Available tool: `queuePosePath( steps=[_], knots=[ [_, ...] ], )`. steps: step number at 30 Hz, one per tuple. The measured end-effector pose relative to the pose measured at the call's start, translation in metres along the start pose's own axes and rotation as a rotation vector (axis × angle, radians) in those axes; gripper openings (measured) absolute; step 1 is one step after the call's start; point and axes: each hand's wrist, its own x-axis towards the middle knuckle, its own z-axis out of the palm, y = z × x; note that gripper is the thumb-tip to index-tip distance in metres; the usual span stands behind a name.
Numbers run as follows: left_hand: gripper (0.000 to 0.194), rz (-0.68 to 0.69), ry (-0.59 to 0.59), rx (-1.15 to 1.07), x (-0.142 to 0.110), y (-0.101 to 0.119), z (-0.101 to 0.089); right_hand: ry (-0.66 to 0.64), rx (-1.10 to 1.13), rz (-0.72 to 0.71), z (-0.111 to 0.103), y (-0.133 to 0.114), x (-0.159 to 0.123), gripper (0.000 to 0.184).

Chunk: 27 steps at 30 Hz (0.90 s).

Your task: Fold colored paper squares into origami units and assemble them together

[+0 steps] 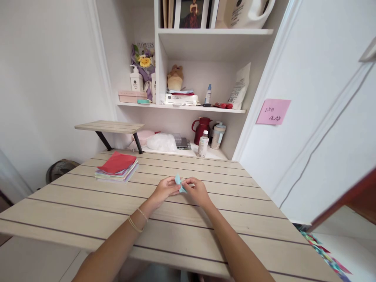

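A small piece of folded light-blue paper (178, 180) is held up between both hands, above the middle of the slatted wooden table (182, 213). My left hand (165, 190) grips it from the left, fingers closed on its lower edge. From the right, my right hand (196, 190) pinches the paper between thumb and fingers. The fingertips hide part of the paper, so its full folded shape cannot be made out. Two thin bands circle my left wrist.
A stack of coloured paper (117, 166) topped with red lies at the left, near a small raised shelf (110, 126). Behind the table, a bottle (203, 145), a red jug (202, 129) and a cup (218, 136) stand in the shelving. Colourful paper strips (323, 250) lie at lower right.
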Motion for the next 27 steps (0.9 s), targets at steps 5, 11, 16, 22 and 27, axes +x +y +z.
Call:
queuePosePath(
  steps=[5,11,16,22,27],
  knots=[
    [0.038,0.011,0.12,0.041,0.002,-0.002,-0.003,-0.091,0.014,-0.055,0.001,-0.008,-0.002,0.021],
    [0.036,0.037,0.215,-0.036,0.007,-0.004,-0.009,-0.066,0.152,0.044,0.007,-0.008,-0.004,0.031],
    [0.035,0.064,0.255,-0.011,0.007,-0.005,-0.008,0.013,0.072,-0.035,0.013,-0.004,-0.005,0.021],
    [0.038,0.117,0.261,0.054,0.008,-0.002,-0.005,-0.124,0.059,0.005,0.011,0.001,-0.004,0.019],
    [0.04,0.104,0.202,0.037,0.007,0.002,-0.005,-0.144,-0.062,-0.072,0.001,0.003,0.001,0.015]
  ],
)
